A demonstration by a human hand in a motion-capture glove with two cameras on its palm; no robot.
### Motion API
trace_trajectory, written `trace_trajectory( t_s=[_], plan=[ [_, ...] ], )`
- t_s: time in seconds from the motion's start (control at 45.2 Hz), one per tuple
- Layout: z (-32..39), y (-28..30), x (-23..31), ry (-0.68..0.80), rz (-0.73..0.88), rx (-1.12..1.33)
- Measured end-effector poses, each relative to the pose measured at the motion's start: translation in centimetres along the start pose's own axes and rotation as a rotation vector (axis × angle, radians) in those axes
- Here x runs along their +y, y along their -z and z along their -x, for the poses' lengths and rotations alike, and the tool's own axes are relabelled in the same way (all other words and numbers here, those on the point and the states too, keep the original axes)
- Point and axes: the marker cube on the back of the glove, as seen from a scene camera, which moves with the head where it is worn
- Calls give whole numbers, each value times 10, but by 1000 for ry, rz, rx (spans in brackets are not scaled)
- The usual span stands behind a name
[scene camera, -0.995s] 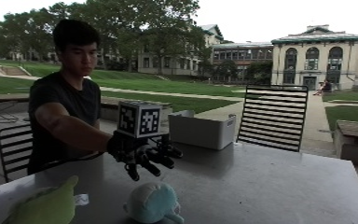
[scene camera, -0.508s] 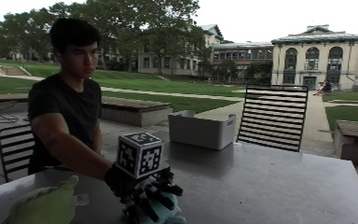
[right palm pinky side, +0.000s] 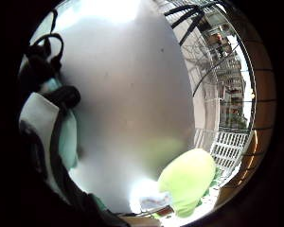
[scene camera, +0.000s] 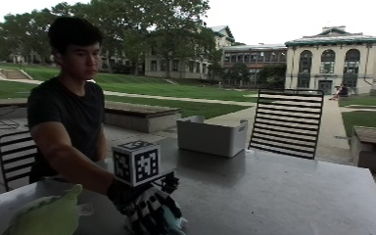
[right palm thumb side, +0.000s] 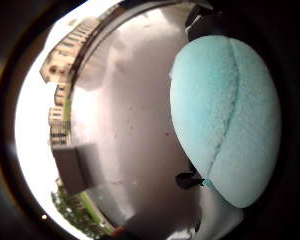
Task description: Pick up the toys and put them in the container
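A person sits at a grey metal table (scene camera: 286, 191) outdoors, the black-gloved right hand (scene camera: 146, 208) lowered onto the table's near edge. Beneath that hand lies a pale blue, rounded plush toy (scene camera: 174, 221), only a sliver of which shows past the fingers in the outside view. In the thumb-side palm view the same blue plush (right palm thumb side: 225, 120) fills much of the field, seam visible, lying right against the palm. The gloved fingers curl down over and around the toy, and it rests on the tabletop; whether it is lifted off the surface cannot be determined.

A yellow-green plush toy (scene camera: 48, 215) lies on the table just beside the gloved hand, on the side of the person's forearm, apart from the blue one. The little-finger-side palm view shows this green plush (right palm pinky side: 187, 182) near the table's edge with a small white tag beside it.

A white, open-topped rectangular plastic container (scene camera: 212, 135) stands at the far edge of the table, well apart from both toys. It appears as a grey box (right palm thumb side: 75, 167) in the thumb-side view. A black slatted metal chair (scene camera: 286, 122) stands behind the table beside the container.
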Motion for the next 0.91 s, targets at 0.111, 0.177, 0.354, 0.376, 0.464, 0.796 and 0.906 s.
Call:
trace_trajectory(
  t_s=[0.111, 0.177, 0.354, 0.376, 0.464, 0.796, 0.906],
  plan=[
    [3, 3, -4, -34, -1, 7],
    [4, 5, -5, -57, 21, 15],
    [16, 18, 8, -49, 57, 42],
    [19, 21, 11, -45, 63, 36],
    [32, 41, 22, -21, 81, 21],
    [119, 189, 64, -13, -42, 39],
    [158, 238, 83, -4, -106, 41]
  ],
)
